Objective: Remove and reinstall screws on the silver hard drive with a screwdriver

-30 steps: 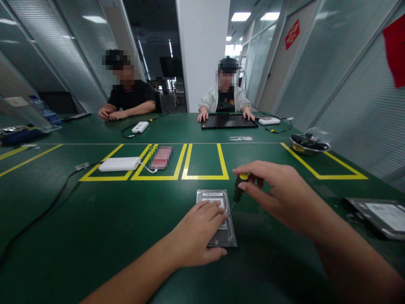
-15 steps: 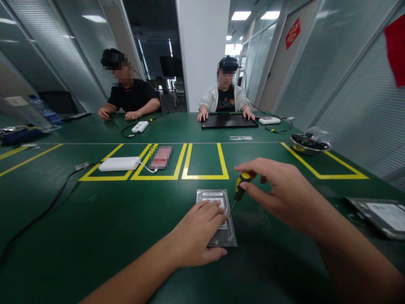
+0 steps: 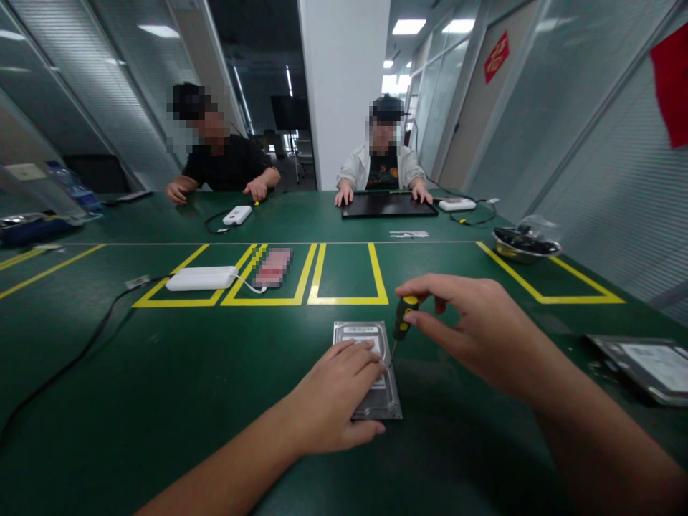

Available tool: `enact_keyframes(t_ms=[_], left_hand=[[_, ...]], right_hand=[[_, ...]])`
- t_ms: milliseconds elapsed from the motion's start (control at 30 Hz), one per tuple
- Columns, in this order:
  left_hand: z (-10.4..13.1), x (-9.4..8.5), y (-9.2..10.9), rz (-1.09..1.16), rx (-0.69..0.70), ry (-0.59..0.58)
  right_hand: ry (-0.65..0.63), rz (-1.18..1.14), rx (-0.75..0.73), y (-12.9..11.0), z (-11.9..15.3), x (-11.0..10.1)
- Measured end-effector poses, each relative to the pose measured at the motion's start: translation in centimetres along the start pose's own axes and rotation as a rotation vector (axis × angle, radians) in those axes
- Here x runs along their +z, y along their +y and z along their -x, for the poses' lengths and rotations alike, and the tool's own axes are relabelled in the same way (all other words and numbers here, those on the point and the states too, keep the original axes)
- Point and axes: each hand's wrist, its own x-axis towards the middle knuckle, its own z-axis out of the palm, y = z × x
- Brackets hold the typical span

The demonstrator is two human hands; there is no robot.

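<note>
A silver hard drive (image 3: 361,335) lies flat on the green table (image 3: 161,387) in front of me. My left hand (image 3: 336,394) rests palm-down on its near half, fingers spread over the label. My right hand (image 3: 476,326) pinches the black and yellow handle of a small screwdriver (image 3: 400,320). The screwdriver stands nearly upright, its tip on the drive's right edge next to my left fingertips.
A second hard drive (image 3: 653,365) lies at the right edge. A metal bowl (image 3: 527,245) sits at the far right. A white power bank (image 3: 201,278) with a cable lies in a yellow-taped box. Two people sit across the table, one behind a black tray (image 3: 388,206).
My right hand has turned the screwdriver handle slightly, tilting it a little left. The person at the far left moved a hand toward the white device. My left hand stayed put.
</note>
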Motion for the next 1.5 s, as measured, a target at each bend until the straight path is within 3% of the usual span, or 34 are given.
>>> enact_keyframes(t_ms=[167, 367, 633, 800, 1067, 1200, 1500], left_hand=[[0.1, 0.1, 0.0, -0.001, 0.0, -0.001], [0.1, 0.0, 0.0, 0.006, 0.003, 0.004], [0.1, 0.1, -0.2, -0.005, 0.006, -0.003], [0.1, -0.1, 0.0, -0.013, 0.001, 0.006], [0.1, 0.1, 0.1, -0.025, 0.003, 0.007], [0.1, 0.2, 0.0, -0.025, 0.007, 0.013], [0.2, 0.1, -0.1, -0.017, 0.006, 0.013]], right_hand=[[-0.012, -0.084, -0.044, 0.0, -0.2, 0.1], [0.018, -0.03, -0.028, -0.1, -0.2, -0.1], [-0.04, -0.015, -0.058, 0.4, 0.2, 0.0], [-0.07, 0.144, 0.022, -0.4, -0.1, 0.0], [-0.226, 0.233, -0.001, -0.8, 0.0, 0.9], [-0.199, 0.28, -0.051, -0.8, 0.1, 0.9], [-0.186, 0.516, 0.07, -1.2, -0.1, 0.9]])
